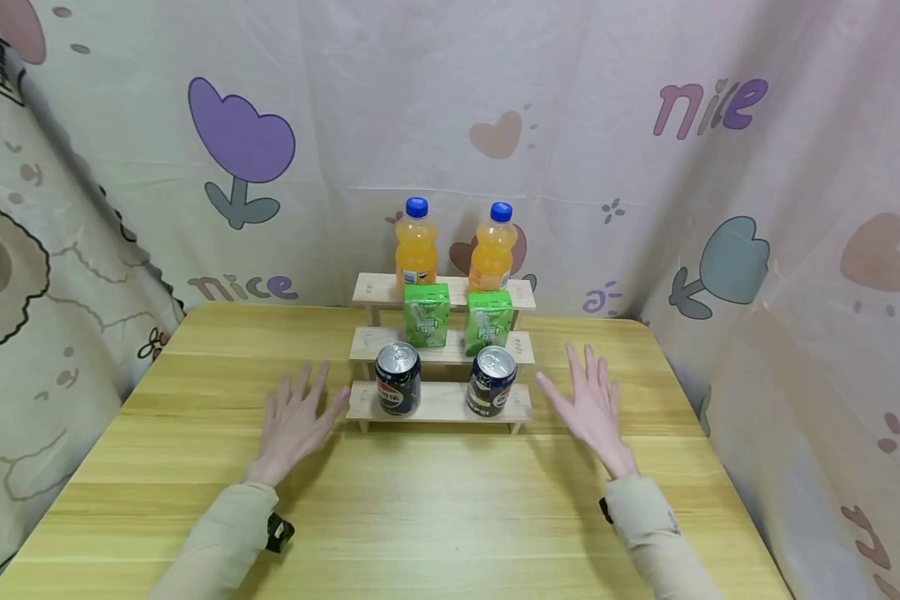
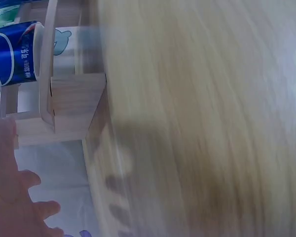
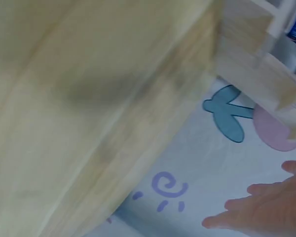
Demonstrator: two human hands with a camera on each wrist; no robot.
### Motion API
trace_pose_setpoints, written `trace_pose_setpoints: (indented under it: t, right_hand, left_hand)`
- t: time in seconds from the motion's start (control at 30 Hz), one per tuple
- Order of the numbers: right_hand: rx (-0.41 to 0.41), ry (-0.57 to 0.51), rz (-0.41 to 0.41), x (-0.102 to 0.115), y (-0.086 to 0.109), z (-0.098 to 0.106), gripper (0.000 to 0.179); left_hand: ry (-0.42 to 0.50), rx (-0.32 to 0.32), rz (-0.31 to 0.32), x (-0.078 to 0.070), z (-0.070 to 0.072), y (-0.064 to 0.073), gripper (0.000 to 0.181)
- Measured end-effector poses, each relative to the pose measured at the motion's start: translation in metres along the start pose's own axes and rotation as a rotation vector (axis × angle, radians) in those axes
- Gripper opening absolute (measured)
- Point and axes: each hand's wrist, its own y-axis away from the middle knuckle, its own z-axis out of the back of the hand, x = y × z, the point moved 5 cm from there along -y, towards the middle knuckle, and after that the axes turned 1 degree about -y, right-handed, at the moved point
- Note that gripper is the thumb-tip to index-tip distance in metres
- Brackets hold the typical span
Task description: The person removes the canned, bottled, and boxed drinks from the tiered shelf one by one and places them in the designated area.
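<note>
A three-step wooden rack (image 1: 438, 403) stands toward the back of the table. Its top step bears two orange drink bottles with blue caps, a left bottle (image 1: 416, 246) and a right bottle (image 1: 492, 250). Two green drink cartons, one left (image 1: 426, 317) and one right (image 1: 488, 322), occupy the middle step. On the lowest step are two dark blue soda cans, a left can (image 1: 398, 379) and a right can (image 1: 491, 382). My left hand (image 1: 294, 425), fingers spread, is just left of the rack. To the rack's right, my right hand (image 1: 589, 407) is spread likewise. Both hold nothing.
The light wooden table (image 1: 450, 517) has its back edge close to a printed curtain (image 1: 390, 108), which also hangs along both sides. Black bands show at both wrists, such as the left wristband (image 1: 278, 533).
</note>
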Motion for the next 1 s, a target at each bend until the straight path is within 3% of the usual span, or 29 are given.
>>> trace_pose_setpoints:
  t: [0.13, 0.27, 0.43, 0.77, 1.0]
  right_hand:
    - [-0.041, -0.153, 0.015, 0.008, -0.007, 0.010, 0.084]
    - [-0.076, -0.328, 0.041, 0.014, -0.012, 0.019, 0.079]
    - [-0.091, -0.484, 0.049, 0.024, -0.017, 0.027, 0.074]
    - [-0.127, -0.712, 0.065, 0.047, -0.029, 0.043, 0.066]
    - [-0.131, -0.775, 0.093, 0.067, -0.041, 0.052, 0.064]
  left_hand:
    - [0.133, 0.040, 0.001, -0.003, -0.003, 0.000, 0.076]
    - [0.325, 0.098, 0.024, -0.005, -0.008, 0.000, 0.077]
    - [0.490, 0.120, 0.042, -0.006, -0.013, -0.001, 0.076]
    - [0.572, 0.141, 0.050, -0.011, -0.018, -0.005, 0.064]
    - [0.602, 0.171, 0.077, -0.012, -0.022, -0.005, 0.055]
